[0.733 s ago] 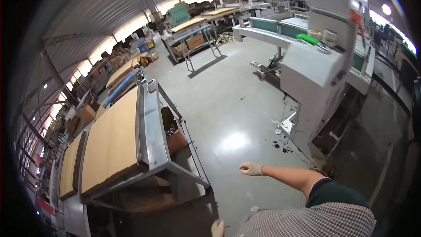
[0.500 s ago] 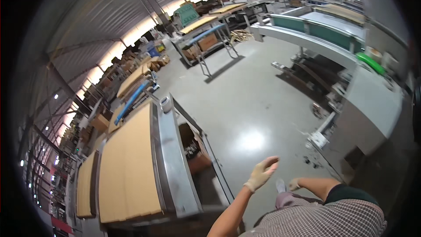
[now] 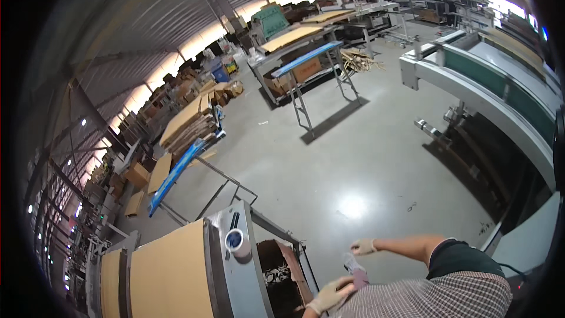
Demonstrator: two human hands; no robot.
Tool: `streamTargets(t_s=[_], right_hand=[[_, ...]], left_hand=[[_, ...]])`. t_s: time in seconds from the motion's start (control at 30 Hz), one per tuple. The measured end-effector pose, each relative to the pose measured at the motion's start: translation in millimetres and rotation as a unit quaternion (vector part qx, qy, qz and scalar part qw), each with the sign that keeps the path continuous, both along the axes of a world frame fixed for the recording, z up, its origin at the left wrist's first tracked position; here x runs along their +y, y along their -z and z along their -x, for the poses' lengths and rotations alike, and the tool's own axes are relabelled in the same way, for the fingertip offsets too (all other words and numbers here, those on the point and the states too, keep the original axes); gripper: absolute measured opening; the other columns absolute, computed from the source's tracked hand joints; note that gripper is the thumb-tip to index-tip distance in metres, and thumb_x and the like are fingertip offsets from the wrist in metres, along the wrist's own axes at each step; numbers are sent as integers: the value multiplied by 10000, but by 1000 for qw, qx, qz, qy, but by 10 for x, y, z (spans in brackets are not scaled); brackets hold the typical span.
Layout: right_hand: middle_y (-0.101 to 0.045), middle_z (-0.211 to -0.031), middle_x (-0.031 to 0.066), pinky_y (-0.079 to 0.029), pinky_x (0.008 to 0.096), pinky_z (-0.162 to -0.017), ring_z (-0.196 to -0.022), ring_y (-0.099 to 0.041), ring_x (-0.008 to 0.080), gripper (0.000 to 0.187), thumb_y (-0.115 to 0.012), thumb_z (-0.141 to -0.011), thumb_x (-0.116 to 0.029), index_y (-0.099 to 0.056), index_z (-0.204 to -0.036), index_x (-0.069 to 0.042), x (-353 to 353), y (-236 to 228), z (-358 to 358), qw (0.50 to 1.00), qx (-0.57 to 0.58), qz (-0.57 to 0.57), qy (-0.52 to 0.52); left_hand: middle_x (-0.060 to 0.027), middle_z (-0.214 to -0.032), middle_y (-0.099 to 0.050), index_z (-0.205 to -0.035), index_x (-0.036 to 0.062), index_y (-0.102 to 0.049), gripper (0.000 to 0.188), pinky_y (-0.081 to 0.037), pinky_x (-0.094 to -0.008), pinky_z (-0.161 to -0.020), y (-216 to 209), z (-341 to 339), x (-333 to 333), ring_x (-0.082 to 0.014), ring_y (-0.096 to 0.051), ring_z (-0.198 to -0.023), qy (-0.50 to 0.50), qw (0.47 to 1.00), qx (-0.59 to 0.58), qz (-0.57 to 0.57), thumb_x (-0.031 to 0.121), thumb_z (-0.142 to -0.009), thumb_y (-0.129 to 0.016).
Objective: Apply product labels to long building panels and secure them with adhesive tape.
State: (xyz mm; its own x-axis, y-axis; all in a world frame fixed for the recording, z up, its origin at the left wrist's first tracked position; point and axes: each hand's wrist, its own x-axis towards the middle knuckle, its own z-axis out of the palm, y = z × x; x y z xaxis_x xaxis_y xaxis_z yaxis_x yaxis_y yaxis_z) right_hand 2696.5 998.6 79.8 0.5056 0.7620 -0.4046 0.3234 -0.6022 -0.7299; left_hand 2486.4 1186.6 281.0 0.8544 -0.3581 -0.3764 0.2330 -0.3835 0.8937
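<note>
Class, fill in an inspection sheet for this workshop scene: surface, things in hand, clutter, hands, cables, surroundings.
Surface: grey metal table carrying a flat cardboard sheet.
Things in hand: small pinkish object between the gloved hands; what it is cannot be told.
Clutter: tape roll and dark marker on the table edge.
Hands: left hand and right hand gloved, the grip unclear.
Cables: nothing seen.
Surroundings: concrete floor, conveyor machine, cardboard stacks.
</note>
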Motion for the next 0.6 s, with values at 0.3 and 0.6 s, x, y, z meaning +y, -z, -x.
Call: streamTargets(t_s=[0.3, 0.6], right_hand=[[-611, -699, 61, -476, 338, -528, -611, -572, 164, 203, -576, -869, -198, -663, -826, -20, -722, 194, -2713, 933, 116, 138, 313], [-716, -881, 195, -533, 425, -684, -750, -694, 291, 190, -604, -763, -100, -736, -881, -33, -118, 1261, -5555, 887, 135, 430, 101]], left_hand=[[-180, -1300, -600, -1350, 55, -534, 519, -428, -413, -1048, -693, -4704, 1332, -331, -554, -1216, 160, 939, -245, -182, 382, -948, -563], [-145, -1276, -614, -1338, 82, -535, 519, -433, -428, -1025, -236, -8569, 3480, -325, -552, -1199, 192, 886, -251, -339, 392, -925, -595]])
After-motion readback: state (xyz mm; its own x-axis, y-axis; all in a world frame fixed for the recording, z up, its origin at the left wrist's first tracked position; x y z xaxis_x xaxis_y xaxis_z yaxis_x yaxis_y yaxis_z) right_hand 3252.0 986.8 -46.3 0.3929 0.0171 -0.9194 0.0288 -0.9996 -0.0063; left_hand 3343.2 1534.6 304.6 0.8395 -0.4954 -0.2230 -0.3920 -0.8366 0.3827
